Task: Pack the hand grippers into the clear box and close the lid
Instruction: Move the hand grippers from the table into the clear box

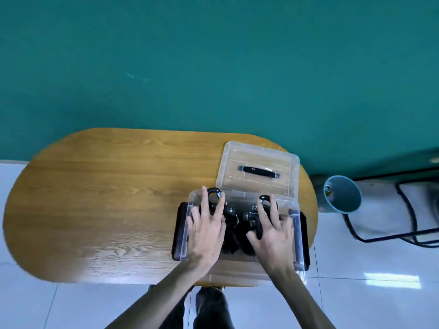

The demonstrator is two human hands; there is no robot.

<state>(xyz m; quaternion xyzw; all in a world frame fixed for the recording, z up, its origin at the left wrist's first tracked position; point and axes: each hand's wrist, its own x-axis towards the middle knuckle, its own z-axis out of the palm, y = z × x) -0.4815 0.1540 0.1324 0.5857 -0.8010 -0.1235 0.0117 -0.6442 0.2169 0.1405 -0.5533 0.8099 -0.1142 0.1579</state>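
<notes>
both hands' fingers spread, pressing hand grippers inside clear box

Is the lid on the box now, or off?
Off. The lid lies flat on the table behind the open box.

Two bare forearms reach in from the bottom edge, with no sleeves, watch or rings showing. The left hand and the right hand are both uncovered, without gloves. Below, between the arms, the person's legs are in dark trousers, blurred by the wide lens.
</notes>
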